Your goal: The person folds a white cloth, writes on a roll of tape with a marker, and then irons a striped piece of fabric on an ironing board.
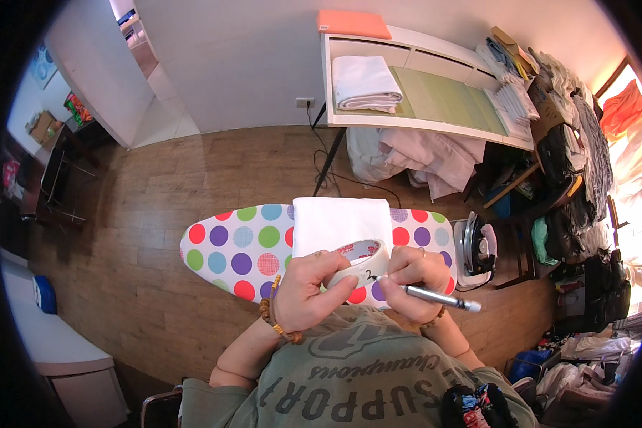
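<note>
My left hand (312,289) is closed round a roll of white masking tape (353,271), thumb on its outer face. A dark mark is written on the tape. In my right hand (411,284) is a silver marker pen (444,297), its tip touching the tape beside the mark. Both hands are above the near edge of an ironing board (225,246) with a coloured polka-dot cover. Beneath the roll, a folded white cloth (341,221) lies across the board. My hands hide the cloth's near part.
An iron (480,246) stands at the board's right end. Beyond is a white desk (435,123) with folded white cloths (366,83) and an orange box (353,23). Bundled fabric (435,157) sits underneath. Clothes and bags crowd the right side, near a chair (510,250). A cord crosses the floor.
</note>
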### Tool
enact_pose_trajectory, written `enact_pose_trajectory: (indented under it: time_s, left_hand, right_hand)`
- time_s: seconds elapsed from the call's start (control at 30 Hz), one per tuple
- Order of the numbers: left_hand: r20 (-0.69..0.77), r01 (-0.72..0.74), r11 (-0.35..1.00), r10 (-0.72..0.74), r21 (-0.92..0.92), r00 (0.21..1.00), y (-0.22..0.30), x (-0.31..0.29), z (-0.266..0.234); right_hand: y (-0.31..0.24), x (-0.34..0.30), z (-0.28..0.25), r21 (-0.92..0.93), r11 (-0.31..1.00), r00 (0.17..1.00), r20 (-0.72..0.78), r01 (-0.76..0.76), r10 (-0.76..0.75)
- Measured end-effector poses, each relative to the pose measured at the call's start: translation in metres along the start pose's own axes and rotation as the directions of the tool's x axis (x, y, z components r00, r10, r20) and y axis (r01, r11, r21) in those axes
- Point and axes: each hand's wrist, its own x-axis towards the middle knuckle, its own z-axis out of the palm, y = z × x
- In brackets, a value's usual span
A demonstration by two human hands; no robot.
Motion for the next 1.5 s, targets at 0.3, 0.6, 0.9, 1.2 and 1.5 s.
enact_pose_trajectory:
  time_s: [0.3, 0.6, 0.9, 1.2, 1.5]
  left_hand:
    - [0.010, -0.022, 0.999, 0.023, -0.047, 1.000, 0.003, -0.001, 0.003]
    - [0.002, -0.039, 0.998, 0.040, -0.052, 0.999, 0.002, -0.001, 0.002]
    - [0.000, -0.024, 0.996, 0.025, -0.084, 1.000, 0.000, 0.002, 0.000]
    - [-0.007, -0.032, 0.996, 0.031, -0.079, 0.999, -0.003, 0.004, 0.000]
    - [-0.010, -0.025, 0.998, 0.024, -0.064, 1.000, -0.005, 0.005, 0.002]
  right_hand:
    - [-0.004, 0.004, -0.003, 0.011, 1.000, 1.000, -0.001, 0.012, -0.012]
    - [-0.002, 0.006, -0.002, -0.015, 0.999, 0.999, 0.005, 0.034, -0.034]
    - [0.002, 0.009, -0.002, 0.046, 0.998, 0.999, -0.005, 0.046, -0.046]
    - [0.005, 0.008, -0.005, 0.019, 0.999, 0.999, -0.006, 0.043, -0.042]
    - [0.019, 0.003, -0.006, 0.250, 0.964, 0.988, -0.098, -0.090, 0.118]
